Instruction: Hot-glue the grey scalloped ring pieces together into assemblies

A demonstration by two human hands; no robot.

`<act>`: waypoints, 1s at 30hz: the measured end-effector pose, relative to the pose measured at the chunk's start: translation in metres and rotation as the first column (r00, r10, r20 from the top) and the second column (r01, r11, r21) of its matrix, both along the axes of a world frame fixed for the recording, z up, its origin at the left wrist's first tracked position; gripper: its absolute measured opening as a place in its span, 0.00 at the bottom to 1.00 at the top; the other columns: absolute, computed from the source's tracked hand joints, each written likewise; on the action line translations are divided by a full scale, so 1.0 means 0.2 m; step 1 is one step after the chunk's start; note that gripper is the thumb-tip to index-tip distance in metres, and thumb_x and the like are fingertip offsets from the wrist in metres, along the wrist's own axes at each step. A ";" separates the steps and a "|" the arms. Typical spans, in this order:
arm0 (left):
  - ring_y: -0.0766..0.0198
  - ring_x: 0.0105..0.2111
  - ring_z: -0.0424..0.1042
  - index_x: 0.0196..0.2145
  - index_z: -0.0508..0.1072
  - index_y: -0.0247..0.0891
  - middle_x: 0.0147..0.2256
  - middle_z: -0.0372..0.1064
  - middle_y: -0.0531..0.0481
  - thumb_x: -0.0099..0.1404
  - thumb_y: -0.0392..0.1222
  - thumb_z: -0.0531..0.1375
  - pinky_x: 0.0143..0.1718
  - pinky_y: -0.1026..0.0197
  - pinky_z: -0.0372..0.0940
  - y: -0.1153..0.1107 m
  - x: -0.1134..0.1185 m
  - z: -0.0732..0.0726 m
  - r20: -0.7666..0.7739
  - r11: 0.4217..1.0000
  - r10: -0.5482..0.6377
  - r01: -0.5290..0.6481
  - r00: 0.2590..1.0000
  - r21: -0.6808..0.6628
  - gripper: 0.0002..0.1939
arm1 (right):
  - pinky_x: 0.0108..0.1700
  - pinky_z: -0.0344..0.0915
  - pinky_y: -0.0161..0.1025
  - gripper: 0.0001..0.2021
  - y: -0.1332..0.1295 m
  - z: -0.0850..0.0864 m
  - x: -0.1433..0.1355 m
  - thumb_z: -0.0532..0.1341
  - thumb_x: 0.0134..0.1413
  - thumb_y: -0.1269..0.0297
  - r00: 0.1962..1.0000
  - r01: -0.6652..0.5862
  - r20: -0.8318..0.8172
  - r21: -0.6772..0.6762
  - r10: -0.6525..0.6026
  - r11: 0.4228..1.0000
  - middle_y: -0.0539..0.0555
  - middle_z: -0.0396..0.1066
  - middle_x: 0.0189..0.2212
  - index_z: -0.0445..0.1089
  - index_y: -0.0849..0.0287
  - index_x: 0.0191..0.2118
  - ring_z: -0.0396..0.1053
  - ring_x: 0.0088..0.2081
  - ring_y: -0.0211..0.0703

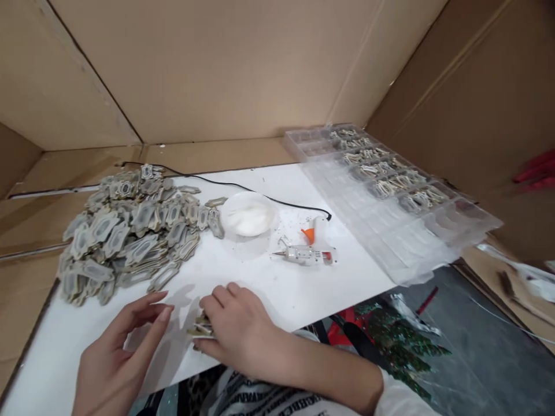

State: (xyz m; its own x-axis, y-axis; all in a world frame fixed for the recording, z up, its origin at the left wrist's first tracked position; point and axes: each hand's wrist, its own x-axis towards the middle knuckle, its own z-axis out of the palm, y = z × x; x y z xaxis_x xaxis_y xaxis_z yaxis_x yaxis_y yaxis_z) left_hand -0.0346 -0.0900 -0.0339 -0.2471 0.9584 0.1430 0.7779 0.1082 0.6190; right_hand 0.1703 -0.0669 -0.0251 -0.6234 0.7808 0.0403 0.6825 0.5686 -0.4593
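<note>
My right hand [237, 325], at the table's front edge, is wrapped round a small stack of flat pieces [200, 328]; only the stack's left end shows past my fingers. To its left, my left hand [124, 352] hovers with thumb and fingers apart, holding nothing. Ahead of it lies a big heap of grey-white, elongated frame-shaped pieces [139, 231] with tan edges. One piece [163, 276] lies at the heap's near edge. Right of the heap stands a round white dish [248, 215] with something white in it.
A pen-like tool [302, 255] with a pointed tip lies beside an orange funnel [308, 234]. A black cable [225, 184] crosses the white tabletop [269, 300]. On the right, a clear compartment box [368, 216] holds similar pieces. Cardboard walls [217, 69] enclose the back and sides.
</note>
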 end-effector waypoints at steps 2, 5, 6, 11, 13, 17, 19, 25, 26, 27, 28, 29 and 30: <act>0.56 0.36 0.80 0.44 0.76 0.45 0.34 0.81 0.52 0.61 0.68 0.59 0.36 0.61 0.75 -0.02 0.00 0.00 0.050 0.999 -0.033 0.035 0.998 -0.039 0.26 | 0.38 0.72 0.46 0.23 -0.01 -0.02 0.01 0.68 0.56 0.50 0.997 0.069 -0.048 0.061 -0.066 0.996 0.58 0.74 0.41 0.70 0.63 0.49 0.70 0.40 0.52; 0.56 0.38 0.79 0.43 0.76 0.46 0.37 0.80 0.51 0.63 0.65 0.59 0.39 0.58 0.75 -0.04 0.02 -0.02 0.050 0.992 -0.123 0.121 0.991 0.026 0.22 | 0.37 0.72 0.47 0.24 -0.02 -0.05 0.04 0.70 0.53 0.52 0.984 0.158 -0.110 0.141 -0.143 0.977 0.57 0.74 0.42 0.70 0.62 0.49 0.70 0.40 0.53; 0.56 0.39 0.79 0.43 0.76 0.46 0.39 0.79 0.51 0.64 0.63 0.59 0.40 0.58 0.75 -0.05 0.03 -0.02 0.032 0.984 -0.171 0.169 0.985 0.063 0.20 | 0.36 0.71 0.47 0.22 -0.02 -0.06 0.05 0.71 0.53 0.52 0.979 0.181 -0.125 0.162 -0.162 0.970 0.57 0.74 0.41 0.71 0.62 0.48 0.70 0.40 0.52; 0.58 0.40 0.74 0.42 0.73 0.48 0.39 0.75 0.51 0.66 0.54 0.61 0.41 0.59 0.71 -0.06 0.10 -0.02 -0.093 0.895 -0.400 0.410 0.912 0.175 0.11 | 0.35 0.70 0.44 0.14 -0.02 -0.10 0.10 0.71 0.53 0.62 0.950 0.259 -0.244 0.259 -0.197 0.930 0.55 0.75 0.38 0.74 0.60 0.44 0.69 0.37 0.50; 0.59 0.37 0.73 0.38 0.72 0.46 0.35 0.73 0.51 0.65 0.53 0.63 0.35 0.60 0.70 -0.06 0.12 -0.01 -0.124 0.859 -0.463 0.479 0.878 0.182 0.10 | 0.36 0.70 0.43 0.13 -0.02 -0.11 0.12 0.71 0.54 0.65 0.932 0.285 -0.304 0.279 -0.197 0.917 0.55 0.75 0.37 0.74 0.61 0.44 0.69 0.36 0.49; 0.60 0.37 0.72 0.42 0.72 0.44 0.36 0.72 0.51 0.64 0.48 0.65 0.36 0.61 0.68 -0.05 0.17 0.00 -0.195 0.762 -0.609 0.635 0.769 0.128 0.11 | 0.37 0.70 0.41 0.08 -0.03 -0.11 0.16 0.67 0.59 0.66 0.905 0.308 -0.382 0.283 -0.188 0.908 0.54 0.77 0.35 0.74 0.62 0.44 0.71 0.35 0.46; 0.62 0.36 0.72 0.44 0.73 0.45 0.37 0.74 0.52 0.66 0.45 0.64 0.37 0.61 0.67 -0.04 0.19 0.00 -0.223 0.727 -0.643 0.676 0.732 0.120 0.09 | 0.38 0.70 0.42 0.08 -0.03 -0.11 0.17 0.65 0.62 0.64 0.895 0.320 -0.404 0.292 -0.187 0.901 0.54 0.78 0.35 0.75 0.62 0.44 0.73 0.35 0.46; 0.65 0.32 0.74 0.39 0.76 0.43 0.33 0.77 0.54 0.71 0.41 0.58 0.37 0.63 0.66 -0.01 0.19 0.02 -0.210 0.738 -0.622 0.655 0.754 0.164 0.07 | 0.41 0.71 0.41 0.11 -0.01 -0.10 0.20 0.59 0.67 0.62 0.876 0.370 -0.425 0.296 -0.226 0.881 0.55 0.81 0.38 0.75 0.62 0.44 0.76 0.38 0.46; 0.65 0.31 0.74 0.38 0.77 0.43 0.32 0.77 0.54 0.72 0.43 0.57 0.36 0.63 0.66 -0.01 0.18 0.02 -0.197 0.764 -0.595 0.625 0.779 0.164 0.08 | 0.41 0.71 0.41 0.11 0.00 -0.10 0.20 0.58 0.67 0.62 0.873 0.374 -0.428 0.280 -0.233 0.884 0.55 0.81 0.38 0.75 0.62 0.44 0.77 0.38 0.45; 0.64 0.31 0.75 0.37 0.77 0.43 0.31 0.77 0.53 0.72 0.45 0.57 0.35 0.63 0.67 -0.01 0.16 0.02 -0.184 0.797 -0.558 0.585 0.809 0.150 0.10 | 0.41 0.72 0.41 0.11 0.00 -0.09 0.21 0.58 0.68 0.62 0.871 0.375 -0.429 0.264 -0.240 0.889 0.55 0.81 0.37 0.75 0.63 0.44 0.77 0.38 0.46; 0.63 0.30 0.75 0.36 0.78 0.44 0.31 0.78 0.53 0.71 0.47 0.57 0.34 0.63 0.67 -0.01 0.15 0.02 -0.173 0.835 -0.513 0.535 0.841 0.126 0.11 | 0.40 0.72 0.42 0.12 0.00 -0.09 0.21 0.57 0.68 0.62 0.871 0.375 -0.427 0.253 -0.245 0.892 0.56 0.81 0.37 0.75 0.63 0.44 0.77 0.37 0.46; 0.63 0.29 0.75 0.35 0.78 0.44 0.30 0.77 0.53 0.71 0.50 0.57 0.32 0.63 0.67 -0.01 0.13 0.01 -0.169 0.872 -0.461 0.480 0.871 0.092 0.13 | 0.40 0.72 0.42 0.12 0.01 -0.09 0.21 0.57 0.68 0.63 0.872 0.375 -0.420 0.246 -0.250 0.894 0.56 0.81 0.37 0.75 0.64 0.44 0.77 0.37 0.46; 0.62 0.28 0.75 0.33 0.77 0.44 0.29 0.77 0.53 0.70 0.52 0.57 0.30 0.62 0.67 -0.01 0.12 0.01 -0.174 0.906 -0.403 0.419 0.899 0.063 0.14 | 0.40 0.72 0.42 0.12 0.01 -0.09 0.21 0.56 0.68 0.64 0.876 0.376 -0.410 0.250 -0.254 0.892 0.56 0.81 0.37 0.76 0.64 0.44 0.77 0.37 0.45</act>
State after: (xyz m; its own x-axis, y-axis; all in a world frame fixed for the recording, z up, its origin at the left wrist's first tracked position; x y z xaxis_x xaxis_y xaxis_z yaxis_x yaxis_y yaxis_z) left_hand -0.0114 -0.0926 -0.0325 0.1979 0.9494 0.2440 0.8259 -0.2956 0.4801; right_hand 0.2115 -0.0654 -0.0440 -0.2406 0.8398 0.4867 0.6725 0.5058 -0.5403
